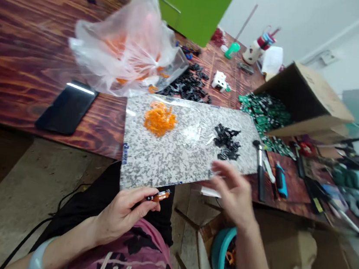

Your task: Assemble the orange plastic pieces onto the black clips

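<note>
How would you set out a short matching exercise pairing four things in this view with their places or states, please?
1. Left hand
2. Black phone
3. Teal bucket
4. Green pieces

A. On the tabletop, left of the speckled board
B. Heaped by the open cardboard box
C. Pinching a small black-and-orange piece
D. Below the tabletop, with orange and black pieces inside

Pairs: 1-C; 2-A; 3-D; 4-B

Blue lettering [125, 154] edging the speckled board [150, 161] is too small to read.
</note>
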`<state>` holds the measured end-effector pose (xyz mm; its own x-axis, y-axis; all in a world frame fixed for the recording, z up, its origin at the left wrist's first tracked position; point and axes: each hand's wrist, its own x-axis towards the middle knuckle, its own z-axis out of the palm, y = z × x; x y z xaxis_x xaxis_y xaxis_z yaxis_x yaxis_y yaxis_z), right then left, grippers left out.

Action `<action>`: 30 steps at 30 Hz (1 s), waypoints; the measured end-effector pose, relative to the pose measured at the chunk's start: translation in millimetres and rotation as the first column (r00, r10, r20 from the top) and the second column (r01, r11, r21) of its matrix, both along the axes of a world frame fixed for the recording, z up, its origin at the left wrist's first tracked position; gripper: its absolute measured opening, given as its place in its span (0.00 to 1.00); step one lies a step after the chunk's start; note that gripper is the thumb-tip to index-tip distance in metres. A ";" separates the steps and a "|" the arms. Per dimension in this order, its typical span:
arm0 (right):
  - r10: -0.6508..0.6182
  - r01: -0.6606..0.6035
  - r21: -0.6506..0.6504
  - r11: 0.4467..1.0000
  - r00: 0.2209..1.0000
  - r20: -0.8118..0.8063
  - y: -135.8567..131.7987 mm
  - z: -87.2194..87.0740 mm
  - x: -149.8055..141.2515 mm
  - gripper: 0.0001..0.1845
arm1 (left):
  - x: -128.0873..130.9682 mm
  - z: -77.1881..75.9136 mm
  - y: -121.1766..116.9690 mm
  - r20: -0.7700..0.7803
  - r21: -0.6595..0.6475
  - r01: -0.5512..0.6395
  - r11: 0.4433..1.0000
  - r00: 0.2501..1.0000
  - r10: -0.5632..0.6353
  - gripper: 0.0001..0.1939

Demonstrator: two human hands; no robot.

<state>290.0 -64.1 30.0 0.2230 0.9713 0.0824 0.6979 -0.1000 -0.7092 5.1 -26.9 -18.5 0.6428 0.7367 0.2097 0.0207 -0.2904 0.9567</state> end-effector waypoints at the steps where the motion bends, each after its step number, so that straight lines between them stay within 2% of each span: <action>1: 0.156 -0.158 -0.015 0.987 0.983 -0.100 -5.9 3.4 -25.3 0.20 | 2.5 -0.5 -0.6 -0.009 0.001 0.022 1.000 1.000 -0.022 0.11; 2: 0.265 -0.268 0.003 0.963 0.949 -0.170 -11.0 5.1 -47.0 0.21 | 5.1 -1.7 -1.4 -0.019 0.000 0.041 0.999 0.999 -0.041 0.11; 3: 0.315 -0.319 0.023 0.948 0.920 -0.233 -15.3 4.8 -64.3 0.21 | 7.8 -3.7 -2.3 -0.035 -0.008 0.061 0.998 0.998 -0.061 0.10; 5: 0.311 -0.315 0.035 0.949 0.904 -0.295 -23.3 -1.6 -84.7 0.14 | 13.8 -9.8 -4.1 -0.080 -0.035 0.112 0.993 0.990 -0.115 0.10; 8: 0.175 -0.179 0.015 0.984 0.937 -0.302 -40.9 -23.7 -84.0 0.09 | 24.3 -20.3 -6.7 -0.169 -0.091 0.217 0.972 0.958 -0.230 0.13; 10: -0.042 0.019 -0.088 0.996 0.963 -0.267 -60.3 -44.1 -66.5 0.08 | 29.9 -25.1 -7.6 -0.230 -0.110 0.267 0.957 0.930 -0.286 0.18; 11: -0.186 0.153 -0.156 0.976 0.956 -0.227 -73.0 -55.1 -53.3 0.08 | 31.5 -26.6 -7.4 -0.253 -0.119 0.289 0.950 0.916 -0.311 0.20; 12: -0.379 0.339 -0.234 0.911 0.912 -0.158 -87.9 -66.0 -37.5 0.08 | 32.1 -27.5 -6.6 -0.265 -0.129 0.316 0.940 0.902 -0.340 0.21; 13: -0.507 0.468 -0.270 0.841 0.857 -0.095 -104.9 -76.4 -19.9 0.09 | 31.7 -28.1 -5.2 -0.267 -0.139 0.340 0.930 0.892 -0.366 0.22; 15: -0.665 0.638 -0.298 0.710 0.747 0.013 -143.3 -94.1 17.5 0.12 | 28.3 -28.8 -1.3 -0.255 -0.149 0.362 0.920 0.885 -0.389 0.21; 19: -0.820 0.821 -0.374 0.431 0.529 0.217 -216.5 -117.5 74.0 0.15 | 18.5 -30.3 5.1 -0.249 -0.158 0.317 0.935 0.904 -0.349 0.17; 22: -0.848 0.874 -0.389 0.290 0.423 0.318 -247.6 -131.4 89.1 0.16 | 13.4 -30.8 6.0 -0.260 -0.202 0.304 0.931 0.900 -0.350 0.16; 24: -0.854 0.897 -0.371 0.241 0.378 0.359 -255.4 -138.6 91.6 0.16 | 11.4 -29.8 5.7 -0.270 -0.216 0.288 0.933 0.901 -0.340 0.16; 26: -0.856 0.917 -0.326 0.229 0.349 0.380 -254.7 -141.1 93.7 0.15 | 10.3 -26.8 5.8 -0.267 -0.210 0.269 0.940 0.909 -0.320 0.15; 28: -0.860 0.933 -0.257 0.254 0.339 0.382 -245.7 -137.1 98.7 0.16 | 9.8 -21.2 6.2 -0.256 -0.198 0.251 0.947 0.920 -0.298 0.14; 30: -0.865 0.937 -0.162 0.310 0.348 0.360 -226.8 -127.2 106.6 0.16 | 10.2 -13.5 6.8 -0.251 -0.193 0.228 0.954 0.929 -0.273 0.13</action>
<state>396.6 -290.9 -97.1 0.9901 0.1403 -0.0017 0.1289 -0.9145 -0.3836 15.3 -20.1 -32.0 0.8264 0.5532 -0.1045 0.2321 -0.1657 0.9585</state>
